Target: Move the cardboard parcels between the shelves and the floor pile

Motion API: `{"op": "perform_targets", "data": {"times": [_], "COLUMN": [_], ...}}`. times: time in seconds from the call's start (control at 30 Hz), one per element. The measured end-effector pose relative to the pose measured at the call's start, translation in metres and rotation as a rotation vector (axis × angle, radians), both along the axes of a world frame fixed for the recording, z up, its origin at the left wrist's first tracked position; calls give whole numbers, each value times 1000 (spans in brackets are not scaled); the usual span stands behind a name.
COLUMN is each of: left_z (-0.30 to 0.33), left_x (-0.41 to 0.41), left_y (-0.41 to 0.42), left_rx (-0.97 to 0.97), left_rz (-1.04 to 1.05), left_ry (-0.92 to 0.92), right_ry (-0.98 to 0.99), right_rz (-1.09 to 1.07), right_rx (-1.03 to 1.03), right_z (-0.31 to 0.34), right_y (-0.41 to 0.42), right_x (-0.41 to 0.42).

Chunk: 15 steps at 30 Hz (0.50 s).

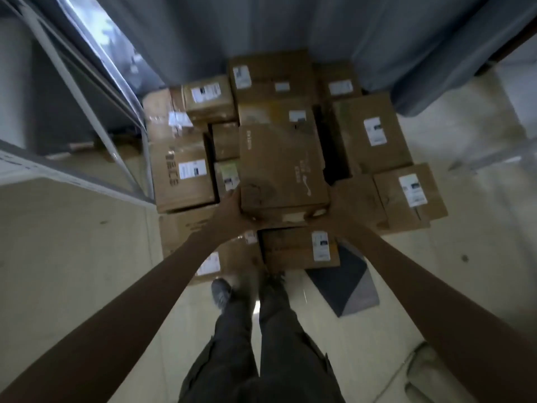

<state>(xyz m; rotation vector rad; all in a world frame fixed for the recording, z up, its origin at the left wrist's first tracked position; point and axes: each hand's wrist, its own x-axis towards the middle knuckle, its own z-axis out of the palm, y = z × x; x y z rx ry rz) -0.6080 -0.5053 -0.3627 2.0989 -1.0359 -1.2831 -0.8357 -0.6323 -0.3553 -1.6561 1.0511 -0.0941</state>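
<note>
- Plainly, the large cardboard parcel point(283, 167) is the one in hand: it sits at the middle of the floor pile point(374, 132), held by its near end, its far end lying over the boxes behind it.
- The left hand point(235, 209) grasps the parcel's near left corner, fingers curled under the edge; the right hand point(334, 207) grasps the near right corner, though its fingers are mostly hidden beneath the box.
- Both arms reach straight out and down, and the person's feet point(247, 289) stand just at the pile's near edge.
- Whether the parcel is being lifted off or set down cannot be told from this blurred view; it looks slightly raised at the near end.
- Labelled boxes crowd it on all sides, one point(299, 248) directly below the hands.
- The metal shelves point(87, 91) stand to the left; a grey curtain point(261, 30) hangs behind the pile and a grey mat point(345, 280) lies on the floor nearby.
- If it is a lift, my judgement is that the next move calls for an even raise with both hands, clearing the neighbours, then a turn left toward the shelves.
</note>
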Motion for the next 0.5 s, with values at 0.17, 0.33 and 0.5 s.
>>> {"op": "perform_targets", "data": {"times": [0.17, 0.33, 0.5], "left_z": [-86, -179, -259], "left_x": [-14, -26, -33], "left_y": [-4, 3, 11], "left_rx": [73, 169, 211], "left_rz": [-66, -82, -145], "left_ry": [-41, -59, -37], "right_ry": [127, 238, 302], "right_rz": [-13, -80, -99], "right_rx": [87, 203, 287], "right_z": [-98, -197, -271], "right_y": [1, 6, 16], "right_x": [-10, -18, -25]}}
